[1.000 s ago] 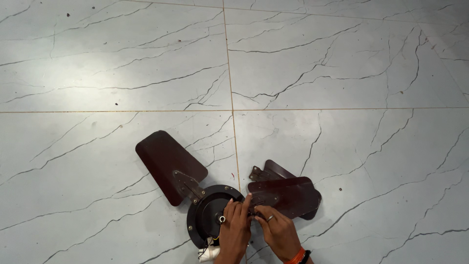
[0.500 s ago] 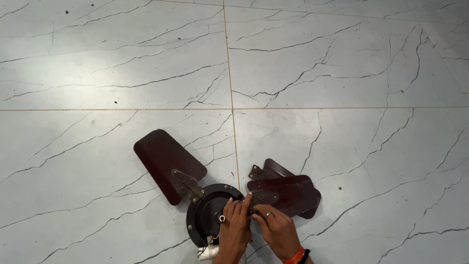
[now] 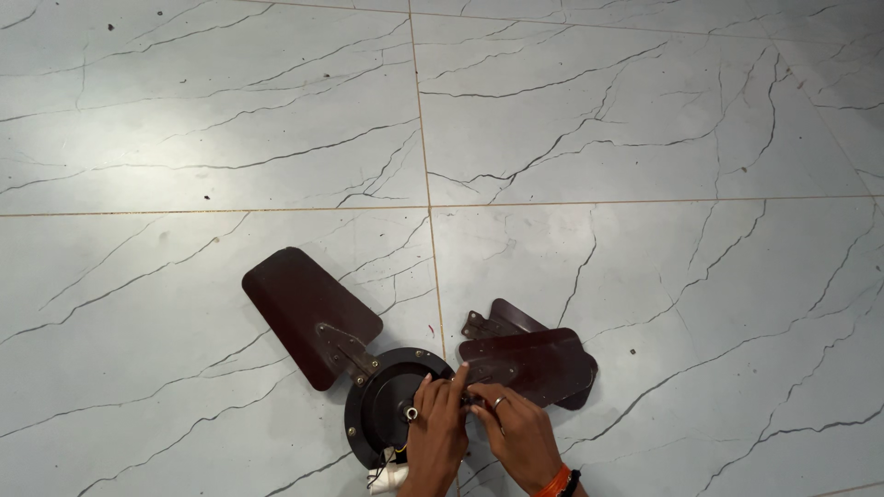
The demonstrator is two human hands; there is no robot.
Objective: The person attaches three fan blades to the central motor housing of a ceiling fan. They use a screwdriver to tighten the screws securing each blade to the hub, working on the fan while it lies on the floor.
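A ceiling fan lies on the tiled floor at the bottom centre. Its round black motor hub (image 3: 382, 405) carries one dark maroon blade (image 3: 304, 308) that points up and left. Two more maroon blades (image 3: 534, 364) lie stacked to the right of the hub. My left hand (image 3: 435, 433) rests on the hub's right edge with fingers pinched near the blade bracket. My right hand (image 3: 516, 433), with a ring and orange wristbands, grips the bracket end of the top loose blade against the hub. What sits between the fingertips is hidden.
The floor is pale marble-pattern tile (image 3: 599, 138) with dark veins and thin grout lines. A white connector with wires (image 3: 387, 477) sticks out below the hub at the frame's bottom edge.
The view has shifted slightly. Both hands stay at the joint between hub and blade, with only small finger movements.
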